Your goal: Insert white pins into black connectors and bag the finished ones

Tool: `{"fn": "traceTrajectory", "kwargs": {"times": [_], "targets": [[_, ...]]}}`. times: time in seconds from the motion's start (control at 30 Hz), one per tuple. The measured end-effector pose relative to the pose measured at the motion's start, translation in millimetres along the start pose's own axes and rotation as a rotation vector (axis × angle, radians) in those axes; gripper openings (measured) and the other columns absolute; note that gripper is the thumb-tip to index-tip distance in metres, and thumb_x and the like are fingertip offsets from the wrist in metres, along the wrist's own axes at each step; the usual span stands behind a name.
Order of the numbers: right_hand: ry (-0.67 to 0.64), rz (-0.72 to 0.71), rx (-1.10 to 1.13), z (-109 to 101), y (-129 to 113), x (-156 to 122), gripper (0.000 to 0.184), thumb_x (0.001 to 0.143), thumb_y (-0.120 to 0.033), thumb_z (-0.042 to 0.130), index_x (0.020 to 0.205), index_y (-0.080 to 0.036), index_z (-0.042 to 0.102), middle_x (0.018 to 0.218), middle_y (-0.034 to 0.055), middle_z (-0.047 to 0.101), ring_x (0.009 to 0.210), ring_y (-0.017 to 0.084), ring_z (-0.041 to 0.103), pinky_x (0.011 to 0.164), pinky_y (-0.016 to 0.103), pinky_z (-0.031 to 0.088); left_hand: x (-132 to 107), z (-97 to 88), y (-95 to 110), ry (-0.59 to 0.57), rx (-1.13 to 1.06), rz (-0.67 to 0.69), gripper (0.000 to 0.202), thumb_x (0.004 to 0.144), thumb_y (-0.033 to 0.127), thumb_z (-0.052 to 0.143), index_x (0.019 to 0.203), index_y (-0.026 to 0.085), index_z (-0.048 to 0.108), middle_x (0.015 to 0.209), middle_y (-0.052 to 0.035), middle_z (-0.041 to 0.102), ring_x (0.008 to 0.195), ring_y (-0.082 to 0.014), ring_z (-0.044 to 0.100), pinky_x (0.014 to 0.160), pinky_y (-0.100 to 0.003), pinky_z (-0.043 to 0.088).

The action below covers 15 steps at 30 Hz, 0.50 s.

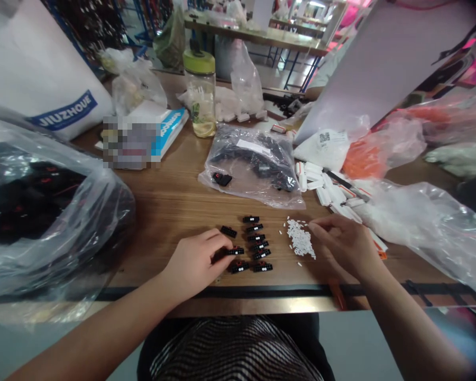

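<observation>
My left hand (pixel 198 259) pinches a small black connector housing (pixel 235 251) between thumb and fingers, just above the table. White dots show on the housing's face. To its right stand several similar black connectors (pixel 257 238) in a rough column, most with white dots. One more connector (pixel 229 231) lies just beyond my left fingertips. My right hand (pixel 343 243) is at the right edge of a pile of tiny white plugs (pixel 300 238), thumb and fingers drawn together. Whatever may be between those fingertips is too small to make out.
A clear bag of black parts (pixel 254 161) lies behind the connectors. White-and-orange pieces (pixel 329 185) and plastic bags are on the right. A large open bag of black connectors (pixel 35 201) stands left. Farther back are a green-lidded bottle (pixel 200 95) and a booklet (pixel 170 129).
</observation>
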State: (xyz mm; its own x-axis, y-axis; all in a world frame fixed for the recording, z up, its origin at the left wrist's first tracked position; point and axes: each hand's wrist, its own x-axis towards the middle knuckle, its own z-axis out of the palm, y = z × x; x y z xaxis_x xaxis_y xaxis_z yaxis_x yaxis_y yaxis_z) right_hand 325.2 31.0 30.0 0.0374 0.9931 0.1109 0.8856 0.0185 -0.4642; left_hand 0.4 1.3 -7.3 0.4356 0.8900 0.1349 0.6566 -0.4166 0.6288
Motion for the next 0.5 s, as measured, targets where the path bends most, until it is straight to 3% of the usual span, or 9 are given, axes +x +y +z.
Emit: {"fn": "traceTrajectory", "kwargs": {"times": [0.07,0.13,0.23,0.37,0.5], "targets": [[-0.047,-0.172,0.123,0,-31,-9,0.019,0.085,-0.038,0.062,0.073,-0.026,0.07,0.078,0.0023,0.073,0.073,0.021,0.067,0.07,0.034,0.05,0,-0.2,1,-0.005,-0.018,-0.014,0.006,0.088,0.026,0.067,0.092,0.022,0.066,0.084,0.0014,0.062,0.063,-0.0117,0.054,0.06,-0.025,0.042],[-0.185,-0.359,0.229,7,-62,-18,0.018,0.09,-0.035,0.06,0.079,-0.026,0.07,0.083,0.0025,0.073,0.08,0.02,0.066,0.077,0.035,0.049,0,-0.2,2,-0.008,-0.053,-0.026,0.005,0.087,0.023,0.068,0.09,0.022,0.066,0.084,0.0017,0.062,0.064,-0.0119,0.055,0.061,-0.025,0.043],[-0.298,-0.566,0.232,26,-94,-23,0.017,0.094,-0.029,0.056,0.083,-0.024,0.069,0.086,0.0035,0.07,0.084,0.019,0.062,0.081,0.038,0.045,0,-0.1,2,0.005,-0.11,-0.028,0.004,0.085,0.019,0.068,0.087,0.021,0.066,0.083,0.0018,0.062,0.065,-0.0122,0.055,0.061,-0.025,0.043],[-0.356,-0.643,0.151,46,-109,-19,0.013,0.093,-0.022,0.057,0.085,-0.021,0.067,0.095,0.0041,0.067,0.092,0.019,0.057,0.084,0.038,0.04,0,-0.3,3,0.017,-0.159,-0.019,0.007,0.082,0.013,0.067,0.083,0.02,0.066,0.08,0.0019,0.06,0.067,-0.0125,0.055,0.061,-0.024,0.043],[-0.378,-0.645,0.081,51,-112,-15,0.012,0.092,-0.02,0.057,0.083,-0.019,0.066,0.094,0.0045,0.066,0.092,0.02,0.055,0.084,0.038,0.038,1,-0.7,3,-0.006,-0.169,-0.015,0.009,0.081,0.01,0.067,0.077,0.018,0.064,0.08,0.0017,0.06,0.068,-0.0123,0.055,0.063,-0.025,0.043]]}}
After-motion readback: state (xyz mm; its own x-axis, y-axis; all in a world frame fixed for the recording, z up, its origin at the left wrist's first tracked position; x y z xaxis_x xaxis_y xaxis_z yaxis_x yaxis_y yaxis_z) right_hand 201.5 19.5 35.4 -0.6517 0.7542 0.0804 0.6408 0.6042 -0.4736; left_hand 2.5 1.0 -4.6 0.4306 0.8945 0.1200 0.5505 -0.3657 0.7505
